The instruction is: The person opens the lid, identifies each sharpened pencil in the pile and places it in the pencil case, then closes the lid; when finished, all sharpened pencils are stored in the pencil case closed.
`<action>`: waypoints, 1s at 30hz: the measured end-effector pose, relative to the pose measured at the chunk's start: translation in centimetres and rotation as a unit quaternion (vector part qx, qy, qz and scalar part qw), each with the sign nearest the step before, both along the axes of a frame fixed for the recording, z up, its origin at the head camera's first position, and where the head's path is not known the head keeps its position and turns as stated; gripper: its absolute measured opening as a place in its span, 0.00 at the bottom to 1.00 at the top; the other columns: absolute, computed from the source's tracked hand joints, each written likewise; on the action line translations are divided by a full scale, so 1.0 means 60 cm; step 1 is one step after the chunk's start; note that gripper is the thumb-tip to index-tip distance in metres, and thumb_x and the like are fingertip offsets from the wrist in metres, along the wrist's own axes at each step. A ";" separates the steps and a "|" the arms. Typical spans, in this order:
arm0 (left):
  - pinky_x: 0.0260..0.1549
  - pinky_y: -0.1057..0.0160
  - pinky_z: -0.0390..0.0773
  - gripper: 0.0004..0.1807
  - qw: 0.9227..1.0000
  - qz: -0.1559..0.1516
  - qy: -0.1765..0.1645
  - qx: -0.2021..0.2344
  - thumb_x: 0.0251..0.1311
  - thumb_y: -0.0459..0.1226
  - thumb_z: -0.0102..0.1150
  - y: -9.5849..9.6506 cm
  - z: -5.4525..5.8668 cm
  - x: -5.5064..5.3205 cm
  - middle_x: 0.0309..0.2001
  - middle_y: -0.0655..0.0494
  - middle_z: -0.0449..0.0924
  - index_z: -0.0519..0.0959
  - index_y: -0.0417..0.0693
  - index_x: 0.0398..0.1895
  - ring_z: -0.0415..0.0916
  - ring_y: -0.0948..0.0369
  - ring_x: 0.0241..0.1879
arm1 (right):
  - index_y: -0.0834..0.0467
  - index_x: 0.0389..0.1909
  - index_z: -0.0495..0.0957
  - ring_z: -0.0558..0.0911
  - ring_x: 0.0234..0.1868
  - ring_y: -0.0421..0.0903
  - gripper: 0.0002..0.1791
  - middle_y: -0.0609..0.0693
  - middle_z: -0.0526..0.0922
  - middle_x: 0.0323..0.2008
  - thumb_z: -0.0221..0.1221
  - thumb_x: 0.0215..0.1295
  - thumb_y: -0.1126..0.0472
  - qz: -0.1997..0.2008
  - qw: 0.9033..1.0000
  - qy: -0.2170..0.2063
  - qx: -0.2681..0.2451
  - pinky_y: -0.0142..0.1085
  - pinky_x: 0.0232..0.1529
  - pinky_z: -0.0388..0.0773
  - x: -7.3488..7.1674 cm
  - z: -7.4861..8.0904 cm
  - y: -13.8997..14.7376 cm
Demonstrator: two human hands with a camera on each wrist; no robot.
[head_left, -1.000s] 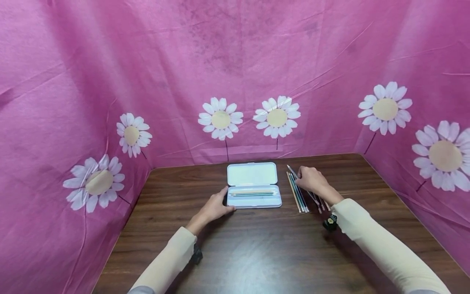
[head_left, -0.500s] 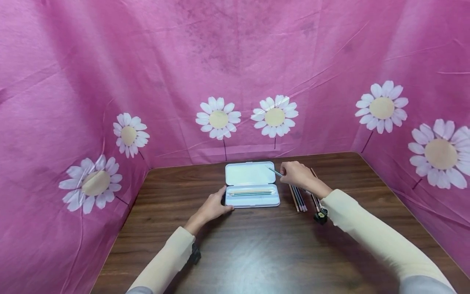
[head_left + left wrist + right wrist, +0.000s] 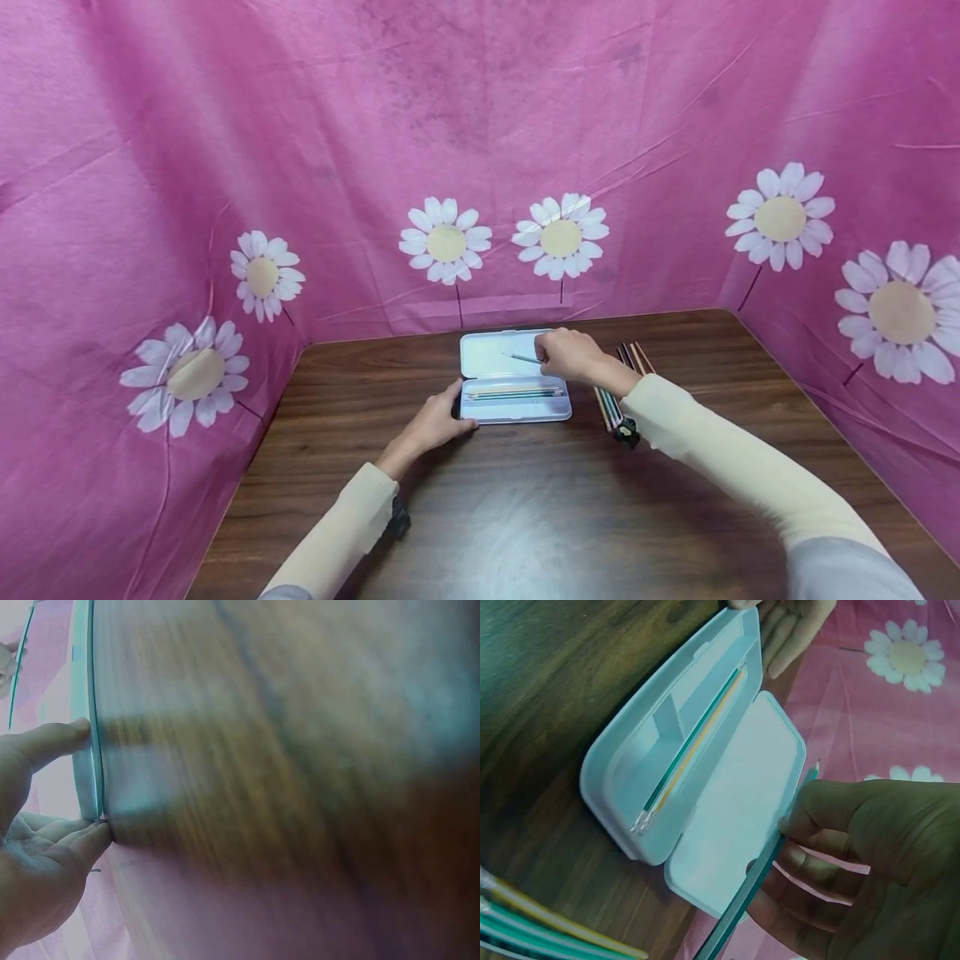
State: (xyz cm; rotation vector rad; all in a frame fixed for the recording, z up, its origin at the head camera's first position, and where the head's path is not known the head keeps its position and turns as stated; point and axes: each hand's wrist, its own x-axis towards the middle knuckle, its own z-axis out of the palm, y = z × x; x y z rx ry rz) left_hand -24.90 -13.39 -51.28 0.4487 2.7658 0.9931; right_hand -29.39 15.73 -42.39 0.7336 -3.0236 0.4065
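A white pencil case (image 3: 516,410) lies open on the table, its lid (image 3: 491,354) folded back. Several pencils (image 3: 513,393), yellow and green, lie lengthwise in its rear compartment. At the left end, my left hand (image 3: 435,419) holds the case, thumb on the front wall and fingers along the end. My right hand (image 3: 572,354) pinches a green pencil (image 3: 744,894) over the lid, its sharpened tip pointing left in the head view. In the right wrist view the pencil's near end runs out of frame.
Right of the case lie several yellow and green pencils (image 3: 602,410), partly behind the right forearm. Brown and dark pencils (image 3: 636,357) lie beyond them. A pink cloth (image 3: 352,192) with daisies hangs around the wooden table (image 3: 480,508).
My right hand has lifted the green pencil from the pile and carried it left over the case's lid, turning it more sideways. My left hand has stayed at the case.
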 end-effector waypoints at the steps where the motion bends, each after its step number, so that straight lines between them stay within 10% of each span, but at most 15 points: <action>1: 0.77 0.43 0.68 0.50 1.000 0.000 0.001 0.000 0.66 0.44 0.73 0.000 0.000 -0.001 0.79 0.32 0.65 0.57 0.34 0.83 0.67 0.43 0.78 | 0.53 0.29 0.80 0.77 0.28 0.46 0.05 0.46 0.82 0.28 0.66 0.56 0.66 0.006 1.000 0.002 0.002 0.41 0.26 0.74 -0.001 0.001 -0.005; 26: 0.73 0.42 0.72 0.50 0.999 -0.015 0.031 0.007 0.64 0.43 0.75 -0.003 -0.009 -0.005 0.74 0.27 0.69 0.59 0.31 0.81 0.72 0.40 0.73 | 0.52 0.26 0.80 0.82 0.32 0.48 0.10 0.47 0.85 0.29 0.69 0.62 0.67 0.067 0.995 0.000 0.074 0.49 0.33 0.84 -0.019 -0.065 -0.107; 30: 0.70 0.45 0.77 0.50 0.997 -0.030 0.068 -0.001 0.65 0.49 0.73 -0.012 -0.034 -0.021 0.72 0.26 0.72 0.61 0.31 0.80 0.76 0.41 0.70 | 0.52 0.25 0.81 0.85 0.34 0.51 0.11 0.49 0.86 0.30 0.66 0.62 0.71 0.062 0.995 0.023 0.077 0.52 0.35 0.86 -0.018 -0.083 -0.111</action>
